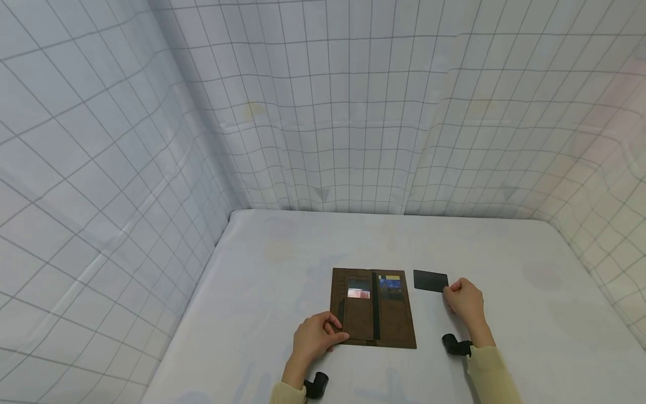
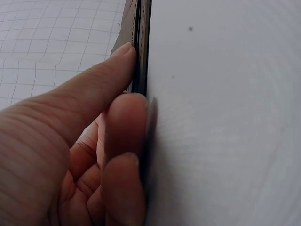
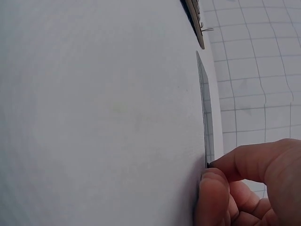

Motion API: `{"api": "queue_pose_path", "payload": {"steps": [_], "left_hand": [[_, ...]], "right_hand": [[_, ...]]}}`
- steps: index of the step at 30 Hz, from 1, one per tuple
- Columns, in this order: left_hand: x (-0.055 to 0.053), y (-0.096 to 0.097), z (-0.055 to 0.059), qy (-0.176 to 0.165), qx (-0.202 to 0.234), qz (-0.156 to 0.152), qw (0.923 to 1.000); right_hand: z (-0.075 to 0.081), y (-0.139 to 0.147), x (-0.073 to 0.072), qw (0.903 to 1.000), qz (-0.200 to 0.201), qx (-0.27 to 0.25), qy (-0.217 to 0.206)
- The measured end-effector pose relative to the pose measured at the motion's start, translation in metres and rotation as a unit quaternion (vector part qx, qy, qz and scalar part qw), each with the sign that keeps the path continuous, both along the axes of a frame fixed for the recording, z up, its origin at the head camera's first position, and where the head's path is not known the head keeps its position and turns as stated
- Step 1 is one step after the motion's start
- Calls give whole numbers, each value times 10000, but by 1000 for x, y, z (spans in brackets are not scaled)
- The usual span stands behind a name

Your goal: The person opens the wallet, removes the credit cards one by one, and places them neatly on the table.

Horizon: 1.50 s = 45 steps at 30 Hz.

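Note:
A brown wallet [image 1: 395,325] lies unfolded on the white table, with cards in its slots. On its left half, a card [image 1: 359,293] with a bright lower part shows; blue and yellow cards [image 1: 390,284] show on the right half. My left hand [image 1: 315,338] grips the wallet's lower left corner, thumb along the near edge and fingers curled beside it. To the right of the wallet, my right hand [image 1: 465,303] pinches the right end of a flat black card [image 1: 430,281] between thumb and fingers. The right wrist view shows this card [image 3: 207,113] nearly edge-on, close over the table.
The white-covered table [image 1: 282,247] extends around the wallet on all sides. Gridded white curtains [image 1: 323,112] hang behind it and at both sides. A black wrist device [image 1: 316,385] sits on the left wrist, with a similar device [image 1: 456,345] on the right.

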<state>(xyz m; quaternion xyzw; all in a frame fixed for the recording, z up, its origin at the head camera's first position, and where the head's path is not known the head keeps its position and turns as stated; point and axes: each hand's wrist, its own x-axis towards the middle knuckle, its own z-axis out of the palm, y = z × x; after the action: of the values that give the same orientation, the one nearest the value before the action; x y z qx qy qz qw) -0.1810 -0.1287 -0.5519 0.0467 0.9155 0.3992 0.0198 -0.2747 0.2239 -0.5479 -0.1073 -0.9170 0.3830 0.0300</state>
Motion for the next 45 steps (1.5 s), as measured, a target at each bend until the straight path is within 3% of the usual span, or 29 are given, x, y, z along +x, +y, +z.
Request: {"api": "queue_pose_path", "payload": {"steps": [16,22,25,28,32,36,39,45], "left_hand": [[0,-2,1,-23,101,28,9999],[-3,-2,-1,28,94,27,9999],[-3,-3,-1,10,64,24,10000],[-4,-4,-1,27,73,31,10000],[-4,-5,0,-2,63,17,10000],[-3,-5,0,-44,66,-2,10000],[-2,-5,-1,-83,98,-9,9999],[1,-4,0,4,134,-57,9999]], "right_hand": [[5,-3,-2,10000,22,13,78],[17,-23,-4,9992,131,192,315],[29,-44,-8,9974,478,210,493],[38,-68,-14,9915,1136,245,582],[42,-100,-20,9767,2043,307,586],[35,-126,-22,9599,2728,350,543],[25,-140,-22,9536,2946,371,494],[14,-152,-18,9609,2701,469,398]]}}
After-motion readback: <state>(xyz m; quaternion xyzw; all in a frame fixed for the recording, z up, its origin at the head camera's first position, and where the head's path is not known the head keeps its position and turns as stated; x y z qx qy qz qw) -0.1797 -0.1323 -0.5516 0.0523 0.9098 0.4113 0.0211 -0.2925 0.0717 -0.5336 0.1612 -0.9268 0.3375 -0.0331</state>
